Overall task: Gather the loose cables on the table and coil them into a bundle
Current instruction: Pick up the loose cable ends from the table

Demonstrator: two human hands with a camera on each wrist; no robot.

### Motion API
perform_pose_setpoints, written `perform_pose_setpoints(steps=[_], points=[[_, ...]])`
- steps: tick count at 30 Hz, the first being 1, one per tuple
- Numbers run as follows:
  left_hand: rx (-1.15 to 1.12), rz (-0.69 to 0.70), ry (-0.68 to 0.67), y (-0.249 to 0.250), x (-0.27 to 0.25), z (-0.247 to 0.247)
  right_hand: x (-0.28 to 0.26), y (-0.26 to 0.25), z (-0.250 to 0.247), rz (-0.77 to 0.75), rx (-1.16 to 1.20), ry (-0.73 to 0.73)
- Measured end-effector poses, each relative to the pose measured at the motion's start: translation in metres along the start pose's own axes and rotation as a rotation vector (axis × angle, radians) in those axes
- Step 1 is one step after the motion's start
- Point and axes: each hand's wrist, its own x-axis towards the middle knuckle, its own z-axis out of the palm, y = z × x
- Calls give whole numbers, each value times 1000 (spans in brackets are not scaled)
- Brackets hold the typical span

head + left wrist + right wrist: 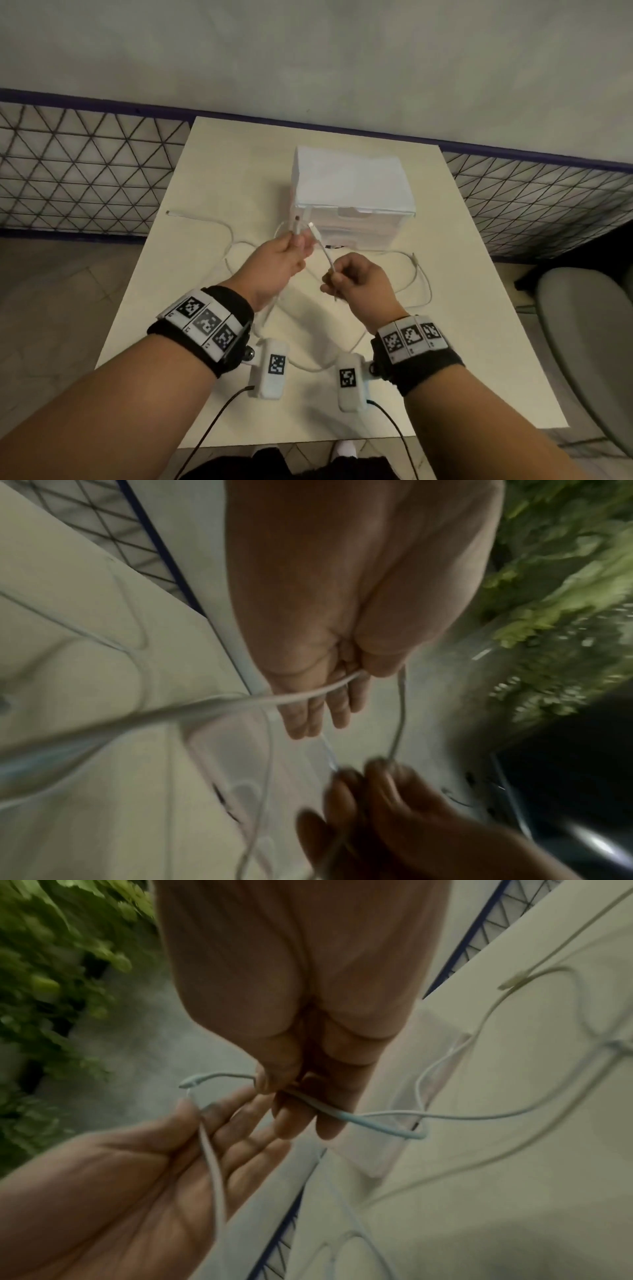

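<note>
Seen from the head view, a person stands over a pale tabletop [212,164], both hands raised in front of a white box [349,181]. The left hand [274,270] pinches a white cable [419,274] near one connector end, which points up and away; the right hand [363,284] closes its grip on another stretch just beside it. The short length bridging the two hands runs diagonally, from lower right up to upper left. Most of the cable lies in slack loops on the tabletop, trailing to both sides and back toward the person.

From the left wrist, thumb and fingers [329,702] clamp the strand, with the right hand just beyond.

From the right wrist, curled fingers [308,1112] hold the strand while the left palm [137,1191] lies open-faced alongside, cable between thumb and forefinger.

The hands are near-touching, so the first loop would likely form by feeding the right hand's length across to the left, which holds the end.
</note>
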Motion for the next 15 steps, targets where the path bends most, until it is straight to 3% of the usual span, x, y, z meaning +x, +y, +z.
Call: perform_pose_setpoints(steps=[5,10,15], points=[[19,81,-120,23,-11,40,-4,-18,4,-79,44,-33],[-9,105,-75,34,-23,57,-15,-19,-5,-103,203,-253],[170,154,-54,35,-26,62,-26,-18,-6,-97,47,-185]])
